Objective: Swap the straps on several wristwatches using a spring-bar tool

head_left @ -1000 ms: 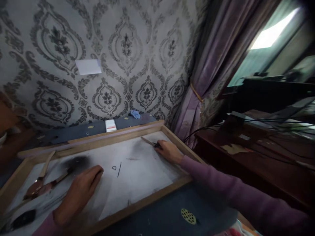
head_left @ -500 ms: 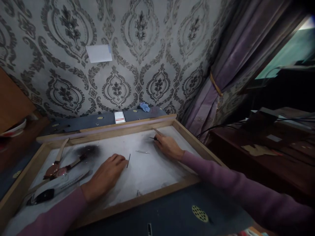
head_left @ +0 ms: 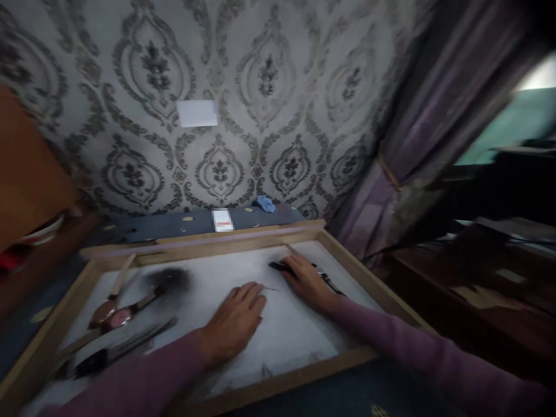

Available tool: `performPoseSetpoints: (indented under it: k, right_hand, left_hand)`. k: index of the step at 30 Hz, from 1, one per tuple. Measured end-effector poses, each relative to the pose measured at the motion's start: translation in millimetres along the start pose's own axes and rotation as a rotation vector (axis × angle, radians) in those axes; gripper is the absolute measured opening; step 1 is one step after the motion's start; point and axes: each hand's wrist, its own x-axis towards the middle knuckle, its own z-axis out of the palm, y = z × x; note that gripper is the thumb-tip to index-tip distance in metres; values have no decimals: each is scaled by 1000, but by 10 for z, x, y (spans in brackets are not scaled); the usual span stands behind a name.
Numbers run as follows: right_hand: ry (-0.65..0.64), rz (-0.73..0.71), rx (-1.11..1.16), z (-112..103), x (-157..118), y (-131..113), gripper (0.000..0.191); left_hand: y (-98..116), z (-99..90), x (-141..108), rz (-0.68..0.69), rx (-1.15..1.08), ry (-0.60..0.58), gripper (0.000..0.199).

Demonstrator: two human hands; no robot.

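that black-strapped watch [head_left: 322, 271] toward the wooden tray's [head_left: 313, 371] far right corner looks light, bendy strap, probably scratch-prone face, so I'd pinch the case sides, though can't tell if the right hand's [head_left: 309, 284] grip or left hand's [head_left: 237, 321] is closed on anything

Left hand [head_left: 237, 318] at a thin rod [head_left: 271, 288], right hand [head_left: 306, 284] over black-strapped watch [head_left: 332, 282], wood-rimmed tray [head_left: 204, 247]

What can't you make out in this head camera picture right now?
In the head view:
Black strap: partly hidden by the right hand.
Thin tool: one end meets the left hand; whether it's gripped is unclear.
Pink watch dial: markings lost to blur.
White card: print lost to pixelation.
Red object: cut off by the left edge.
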Motion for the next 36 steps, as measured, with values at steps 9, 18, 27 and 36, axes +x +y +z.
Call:
performPoseSetpoints:
  k: [9,18,27,36]
  right_hand:
    - [65,-160,125,262,322,152,27]
    - [163,-280,33,123,334,-89,31]
    - [-113,-391,114,110,176,-258,30]
    - [-77,-418,161,144,166,-257,31]
  left_hand:
    - [-65,-73,39,14,66,-60,21]
    - [57,-652,-297,-114,160,-8,16]
    - [-200,-1393,-1683,-704,55,138,35]
    - [-300,-1129,-1998,-1004,-156,222,26]
